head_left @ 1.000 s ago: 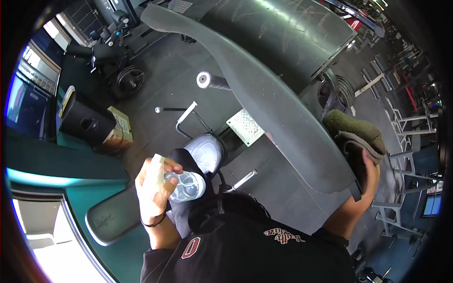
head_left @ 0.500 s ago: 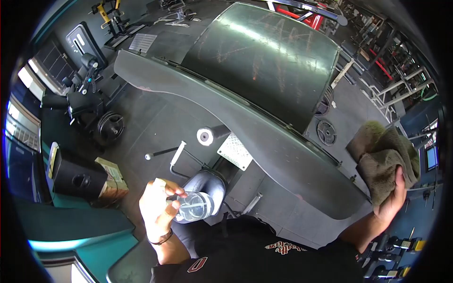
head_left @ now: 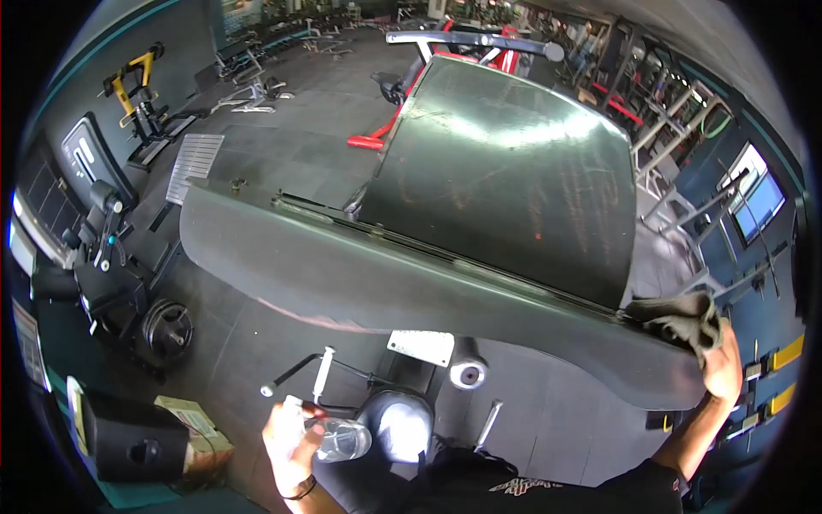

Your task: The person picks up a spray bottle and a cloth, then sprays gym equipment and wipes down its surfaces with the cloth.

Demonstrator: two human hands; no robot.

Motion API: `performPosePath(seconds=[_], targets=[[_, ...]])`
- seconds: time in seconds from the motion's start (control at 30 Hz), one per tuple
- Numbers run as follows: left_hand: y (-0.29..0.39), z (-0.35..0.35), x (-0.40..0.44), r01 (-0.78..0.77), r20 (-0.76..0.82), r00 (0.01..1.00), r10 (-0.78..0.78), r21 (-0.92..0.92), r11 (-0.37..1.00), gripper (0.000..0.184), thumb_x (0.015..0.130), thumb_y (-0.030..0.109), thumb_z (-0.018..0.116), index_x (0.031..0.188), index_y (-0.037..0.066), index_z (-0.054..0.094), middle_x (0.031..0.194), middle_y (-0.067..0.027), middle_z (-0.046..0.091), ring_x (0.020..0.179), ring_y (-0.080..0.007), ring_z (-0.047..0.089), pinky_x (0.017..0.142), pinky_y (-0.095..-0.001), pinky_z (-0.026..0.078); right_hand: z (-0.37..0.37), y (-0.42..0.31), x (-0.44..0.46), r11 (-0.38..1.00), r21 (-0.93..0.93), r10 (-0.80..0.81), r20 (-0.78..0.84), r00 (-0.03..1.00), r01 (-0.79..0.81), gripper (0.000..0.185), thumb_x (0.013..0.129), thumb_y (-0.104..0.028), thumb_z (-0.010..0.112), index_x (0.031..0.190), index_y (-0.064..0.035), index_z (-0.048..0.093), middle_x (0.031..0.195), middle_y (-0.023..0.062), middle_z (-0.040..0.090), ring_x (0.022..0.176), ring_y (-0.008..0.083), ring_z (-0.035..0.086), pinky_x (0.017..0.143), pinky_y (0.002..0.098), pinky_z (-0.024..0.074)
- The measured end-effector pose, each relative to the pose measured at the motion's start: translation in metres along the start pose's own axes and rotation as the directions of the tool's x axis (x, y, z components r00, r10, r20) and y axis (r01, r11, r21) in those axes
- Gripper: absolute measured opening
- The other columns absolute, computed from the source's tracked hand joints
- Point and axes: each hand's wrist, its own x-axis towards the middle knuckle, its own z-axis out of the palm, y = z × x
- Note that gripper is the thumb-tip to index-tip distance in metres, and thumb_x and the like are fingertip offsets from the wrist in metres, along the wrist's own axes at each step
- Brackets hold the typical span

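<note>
My left hand (head_left: 289, 445) is closed around the top of a clear spray bottle (head_left: 344, 440) with liquid in it, low in the view; its nozzle is mostly covered by my fingers. At the right, my right hand (head_left: 723, 364) grips a bunched grey-brown cloth (head_left: 681, 319). The cloth rests against the right end of a long dark grey board (head_left: 342, 270) with a curved near edge. Behind that board rises a broad, bowed dark plate (head_left: 505, 184) with reddish scuffs.
Under the board are a round-ended roller (head_left: 468, 372), a white perforated plate (head_left: 421, 346) and a black seat (head_left: 398, 428) with side handles. A black box (head_left: 137, 441) stands at lower left, near weight plates (head_left: 167, 330). Gym machines line the room.
My right hand has brought the cloth from the air beside the board onto its right end. The view has tilted up. My left hand still holds the spray bottle.
</note>
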Motion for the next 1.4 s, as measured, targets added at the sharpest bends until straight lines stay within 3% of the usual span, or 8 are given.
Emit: performPosePath(seconds=[0.13, 0.2, 0.27, 0.5, 0.8, 0.97, 1.2, 1.4], targets=[[0.028, -0.034, 0.051, 0.297, 0.224, 0.935, -0.276, -0.063, 0.953, 0.025, 0.077, -0.005, 0.072, 0.100, -0.001, 0.062, 0.095, -0.0127, 0.069, 0.090, -0.0196, 0.068, 0.081, -0.0319, 0.053, 0.039, 0.040, -0.009, 0.972, 0.233, 0.117, -0.389, 0.914, -0.025, 0.039, 0.092, -0.019, 0.053, 0.121, 0.0044, 0.063, 0.118, 0.0148, 0.068, 0.108, 0.0249, 0.065, 0.093, 0.0358, 0.0486], [0.071, -0.042, 0.074, 0.280, 0.335, 0.884, -0.326, 0.179, 0.943, 0.021, 0.081, -0.003, 0.073, 0.101, -0.001, 0.067, 0.096, -0.0092, 0.071, 0.088, -0.0153, 0.066, 0.078, -0.0284, 0.051, 0.033, -0.033, 0.009, 0.857, 0.399, -0.158, -0.400, 0.903, 0.326, 0.041, 0.090, -0.016, 0.050, 0.122, 0.0044, 0.063, 0.117, 0.0202, 0.070, 0.107, 0.0313, 0.068, 0.091, 0.0393, 0.0496], [0.120, -0.041, 0.086, 0.374, 0.409, 0.782, -0.471, 0.297, 0.879, 0.022, 0.081, -0.001, 0.069, 0.103, -0.001, 0.065, 0.096, -0.0108, 0.069, 0.089, -0.0171, 0.065, 0.080, -0.0305, 0.051, 0.018, -0.023, 0.006, 0.987, 0.112, -0.097, -0.155, 0.983, 0.116, 0.041, 0.087, -0.013, 0.047, 0.120, 0.0049, 0.063, 0.110, 0.0252, 0.069, 0.098, 0.0397, 0.070, 0.086, 0.0403, 0.0517], [0.222, -0.056, 0.096, 0.424, 0.369, 0.796, -0.481, 0.227, 0.877, 0.025, 0.080, -0.004, 0.066, 0.105, -0.002, 0.062, 0.096, -0.0101, 0.067, 0.087, -0.0157, 0.065, 0.079, -0.0300, 0.052, 0.025, -0.046, 0.010, 0.977, 0.116, -0.136, -0.306, 0.942, 0.179, 0.039, 0.086, -0.012, 0.047, 0.118, 0.0023, 0.063, 0.099, 0.0251, 0.068, 0.088, 0.0469, 0.066, 0.076, 0.0431, 0.0536], [0.339, 0.023, 0.171, 0.114, 0.674, 0.644, -0.362, 0.383, 0.917, 0.031, 0.080, 0.009, 0.068, 0.107, -0.005, 0.062, 0.099, -0.0091, 0.064, 0.089, -0.0156, 0.062, 0.077, -0.0285, 0.049, 0.028, -0.057, 0.011, 0.999, 0.033, -0.010, -0.280, 0.960, 0.020, 0.038, 0.078, -0.009, 0.052, 0.115, -0.0075, 0.061, 0.092, 0.0200, 0.068, 0.085, 0.0451, 0.063, 0.077, 0.0529, 0.0499], [0.327, 0.104, 0.177, -0.114, 0.654, 0.724, -0.218, 0.425, 0.898, 0.019, 0.072, 0.010, 0.069, 0.088, 0.001, 0.062, 0.083, -0.0126, 0.061, 0.072, -0.0309, 0.062, 0.066, -0.0371, 0.049, 0.034, -0.048, 0.009, 1.000, -0.008, 0.001, -0.270, 0.963, -0.003, 0.035, 0.083, -0.013, 0.053, 0.117, -0.0070, 0.061, 0.094, 0.0202, 0.069, 0.084, 0.0453, 0.063, 0.076, 0.0519, 0.0506], [0.317, 0.129, 0.185, 0.029, 0.611, 0.717, -0.336, 0.455, 0.890, 0.017, 0.073, 0.013, 0.067, 0.085, 0.002, 0.061, 0.076, -0.0127, 0.060, 0.067, -0.0290, 0.061, 0.065, -0.0373, 0.048, 0.032, -0.054, 0.008, 0.999, 0.053, 0.014, -0.324, 0.946, 0.003, 0.035, 0.081, -0.009, 0.055, 0.115, -0.0064, 0.063, 0.088, 0.0192, 0.069, 0.079, 0.0428, 0.063, 0.073, 0.0493, 0.0510], [0.303, 0.125, 0.186, -0.195, 0.600, 0.762, -0.242, 0.569, 0.799, 0.018, 0.071, 0.012, 0.066, 0.084, 0.002, 0.058, 0.076, -0.0142, 0.058, 0.068, -0.0340, 0.060, 0.064, -0.0402, 0.047, 0.029, -0.055, 0.011, 0.996, 0.086, 0.024, -0.285, 0.958, 0.001, 0.042, 0.079, -0.007, 0.054, 0.120, -0.0043, 0.060, 0.090, 0.0220, 0.068, 0.083, 0.0445, 0.063, 0.076, 0.0510, 0.0507]])
